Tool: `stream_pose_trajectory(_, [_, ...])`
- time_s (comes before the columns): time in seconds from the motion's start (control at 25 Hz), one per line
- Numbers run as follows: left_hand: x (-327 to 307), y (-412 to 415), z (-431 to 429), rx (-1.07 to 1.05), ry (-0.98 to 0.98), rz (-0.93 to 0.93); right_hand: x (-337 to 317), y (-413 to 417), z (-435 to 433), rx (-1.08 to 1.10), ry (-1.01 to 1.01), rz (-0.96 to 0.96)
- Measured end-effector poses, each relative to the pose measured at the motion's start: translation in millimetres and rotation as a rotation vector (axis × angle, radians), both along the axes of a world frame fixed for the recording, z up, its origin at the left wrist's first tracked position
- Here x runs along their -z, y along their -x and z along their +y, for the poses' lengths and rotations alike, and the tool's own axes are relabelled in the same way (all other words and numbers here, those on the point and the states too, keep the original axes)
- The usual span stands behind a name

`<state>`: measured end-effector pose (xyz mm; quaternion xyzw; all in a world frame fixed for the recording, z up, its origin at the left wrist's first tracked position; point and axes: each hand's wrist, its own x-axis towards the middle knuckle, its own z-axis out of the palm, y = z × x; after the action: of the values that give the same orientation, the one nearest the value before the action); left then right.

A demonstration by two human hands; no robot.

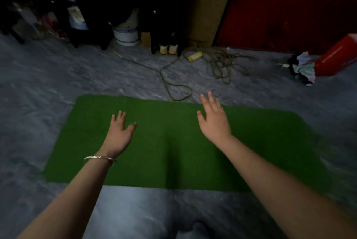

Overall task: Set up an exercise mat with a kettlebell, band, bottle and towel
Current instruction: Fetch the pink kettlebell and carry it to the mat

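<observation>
**Desk:** What fills the frame?

**Photographer:** A grey floor (48,84). A green mat (173,151) lies flat on it at near centre, its long side running left to right.

**Desk:** And behind it?

**Photographer:** A red panel (289,7) stands at far right, with a tall cardboard box (210,7) upright just left of it. Dark furniture (92,7) lines the far left, too dim to make out.

**Desk:** The hands?

**Photographer:** Both reach out over the mat, palms down. The left hand (119,134) has its fingers spread and grips nothing. The right hand (214,121) is farther out, also splayed and holding nothing. Whether either touches the mat, I cannot tell.

**Desk:** Anything in the way?

**Photographer:** Nothing lies on the mat itself. A red bag (338,57) lies tipped at the right edge, well apart from it. A white bucket (126,32) stands far left of centre. A cord (222,65) is tangled in front of the box, and one loop of it lies just beyond the mat's far edge. A heap of clothes (303,68) rests against the bag.

**Desk:** Smaller items?

**Photographer:** A pair of shoes (168,48) sits right of the bucket, with a yellow block (195,56) by the cord. There is a silver bangle (99,159) on the left wrist.
</observation>
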<state>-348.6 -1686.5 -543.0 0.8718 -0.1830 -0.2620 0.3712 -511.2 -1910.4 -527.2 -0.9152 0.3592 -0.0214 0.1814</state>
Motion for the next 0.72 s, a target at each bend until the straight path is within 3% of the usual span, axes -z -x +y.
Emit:
stream_pose_trajectory(0.16, [-180,19,46,-0.113,0.086,-0.012,-169,-10,42,-0.049,-0.115,-0.138])
stream_pose_trajectory(0.32, [-300,35,69,-0.189,0.193,-0.081,-279,-17,77,-0.043,-0.228,-0.228])
stream_pose_trajectory(0.48, [-379,57,100,-0.306,0.29,-0.18,-354,-14,111,-0.11,-0.324,-0.381])
stream_pose_trajectory(0.72, [-451,89,176,-0.613,0.386,-0.292,-411,-34,166,-0.299,-0.406,-0.502])
